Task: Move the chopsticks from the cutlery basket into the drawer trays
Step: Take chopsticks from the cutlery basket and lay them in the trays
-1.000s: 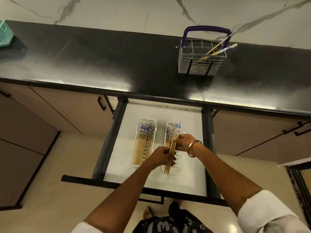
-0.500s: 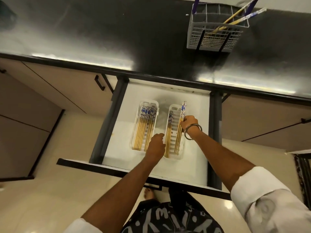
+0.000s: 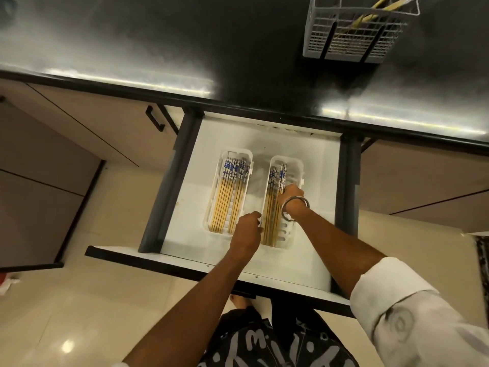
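Observation:
The white drawer (image 3: pixel 317 247) stands pulled out below the black counter, with two white trays in it. The left tray (image 3: pixel 225 154) holds several yellow chopsticks (image 3: pixel 227 202) with blue-patterned tops. More chopsticks (image 3: pixel 271 207) lie in the right tray (image 3: pixel 296 161). My right hand (image 3: pixel 289 193), a bangle on its wrist, rests on that bundle with its fingers closed over it. My left hand (image 3: pixel 247 231) is curled against the right tray's near-left rim, its fingers hidden. The grey cutlery basket (image 3: pixel 344 46) sits on the counter at top right with a few chopsticks (image 3: pixel 381 7) leaning in it.
Dark drawer rails (image 3: pixel 172 186) flank the drawer on both sides. Closed beige cabinet fronts with a black handle (image 3: pixel 154 120) lie to the left and right. The counter's front edge (image 3: pixel 238 102) overhangs the drawer's back. My legs and a bare foot stand under the drawer front.
The bundle I held in both hands above the right tray has gone down into it. My left hand let go and moved to the tray's rim. The camera has tilted downward.

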